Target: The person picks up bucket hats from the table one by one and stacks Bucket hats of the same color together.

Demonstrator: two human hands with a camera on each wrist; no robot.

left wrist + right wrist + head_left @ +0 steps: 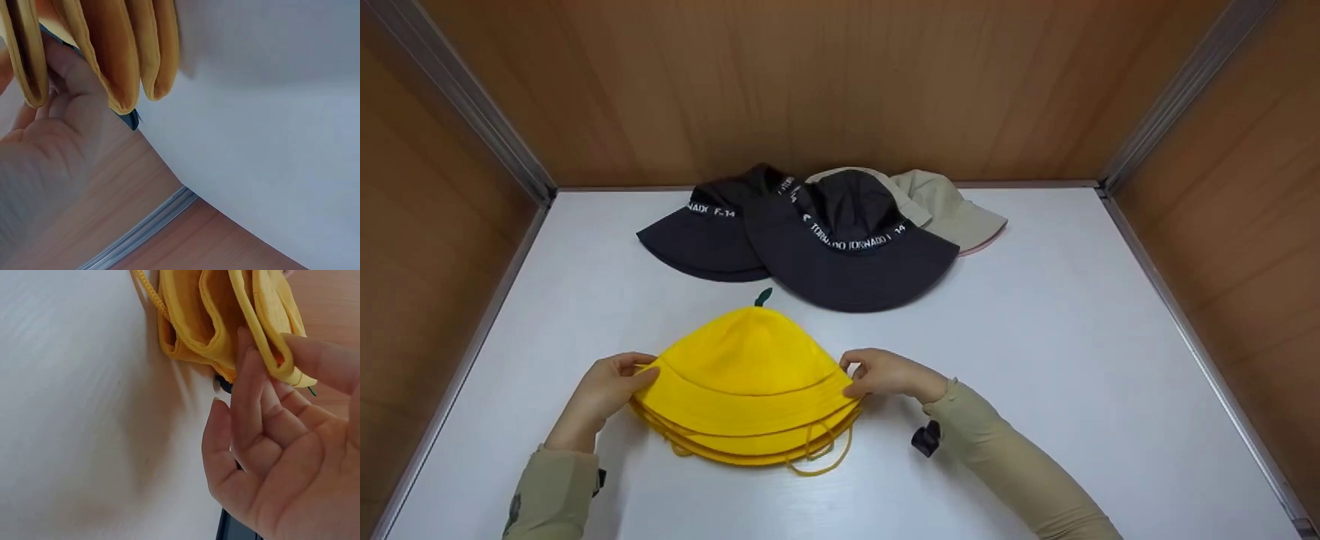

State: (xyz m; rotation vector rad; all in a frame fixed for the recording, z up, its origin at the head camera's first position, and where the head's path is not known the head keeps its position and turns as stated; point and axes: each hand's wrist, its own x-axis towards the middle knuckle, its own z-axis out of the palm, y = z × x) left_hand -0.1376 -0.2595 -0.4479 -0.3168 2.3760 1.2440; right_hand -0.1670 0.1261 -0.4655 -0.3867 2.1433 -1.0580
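Note:
A stack of yellow bucket hats (746,450), folded flat, lies on the table's front half, its brims fanned toward the person. On the top yellow hat (754,352) stands a small green leaf-like stem (763,297). The left hand (604,386) pinches that hat's brim at its left end, thumb on top. At the opposite end, the right hand (894,373) pinches the brim between thumb and fingers. In the right wrist view, the folded brim (284,371) sits between thumb and fingers, apart from the lower brims. A yellow cord (829,471) hangs out at the lower right.
Behind the yellow stack lie two dark bucket hats (855,277) with white lettering, overlapping. Beige hats (949,206) lie partly under them at the back right. Wooden panels (840,90) wall the white table (1057,337) at the back and sides.

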